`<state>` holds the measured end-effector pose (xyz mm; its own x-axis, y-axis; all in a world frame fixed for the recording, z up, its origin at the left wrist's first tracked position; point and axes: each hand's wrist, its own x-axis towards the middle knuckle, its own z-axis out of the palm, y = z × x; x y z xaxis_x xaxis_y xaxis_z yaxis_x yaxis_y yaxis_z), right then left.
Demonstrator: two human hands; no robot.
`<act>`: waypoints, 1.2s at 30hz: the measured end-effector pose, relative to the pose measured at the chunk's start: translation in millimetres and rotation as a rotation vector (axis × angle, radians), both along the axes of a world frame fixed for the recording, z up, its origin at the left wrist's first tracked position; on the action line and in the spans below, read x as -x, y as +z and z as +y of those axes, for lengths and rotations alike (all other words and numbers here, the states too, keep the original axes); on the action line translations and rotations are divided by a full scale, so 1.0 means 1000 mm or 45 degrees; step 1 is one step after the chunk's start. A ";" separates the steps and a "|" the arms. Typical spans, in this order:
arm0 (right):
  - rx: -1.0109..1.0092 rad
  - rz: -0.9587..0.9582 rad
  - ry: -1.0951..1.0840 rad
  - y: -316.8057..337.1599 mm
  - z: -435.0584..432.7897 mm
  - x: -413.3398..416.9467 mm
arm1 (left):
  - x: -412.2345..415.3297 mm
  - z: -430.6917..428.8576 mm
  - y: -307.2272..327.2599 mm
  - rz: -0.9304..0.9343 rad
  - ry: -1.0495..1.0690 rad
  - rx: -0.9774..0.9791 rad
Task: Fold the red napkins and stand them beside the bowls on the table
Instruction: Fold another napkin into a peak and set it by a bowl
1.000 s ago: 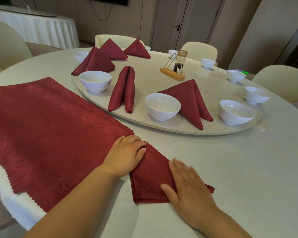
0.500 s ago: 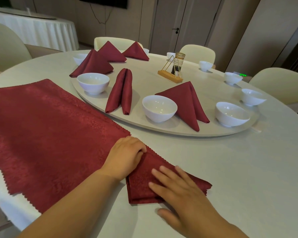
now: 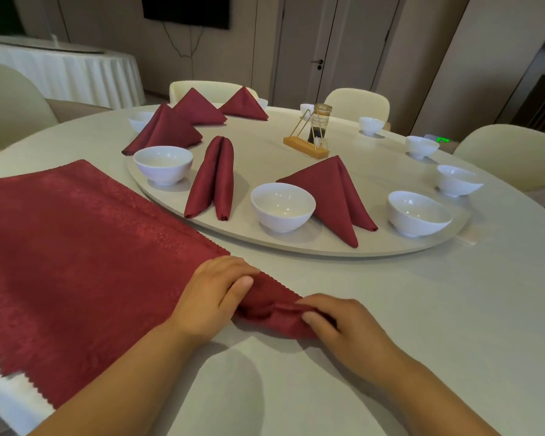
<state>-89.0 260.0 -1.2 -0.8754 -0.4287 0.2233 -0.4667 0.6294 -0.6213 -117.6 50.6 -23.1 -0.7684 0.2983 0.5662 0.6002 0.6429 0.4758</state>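
While your left hand (image 3: 217, 292) and right hand (image 3: 340, 322) are pinching the folded napkin (image 3: 272, 305) on the table (image 3: 428, 316) (right beside the flat red cloth (image 3: 76, 253)), you are aiming for matched edges and firm creases.

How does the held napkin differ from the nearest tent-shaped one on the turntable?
The held napkin lies low and bunched on the table; the tent napkin stands peaked on the turntable. The left hand and right hand grip the held napkin; the tent napkin is untouched. Both are red.
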 end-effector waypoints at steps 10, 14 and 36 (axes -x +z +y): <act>0.541 -0.202 -0.171 0.023 0.047 0.037 | 0.014 0.050 0.015 -0.005 0.031 0.142; 0.862 -0.206 -0.256 0.017 0.062 0.042 | 0.033 0.080 0.018 -0.097 0.081 0.010; 0.645 0.200 -0.350 0.004 0.069 0.049 | 0.051 0.080 -0.011 -0.171 0.045 -0.244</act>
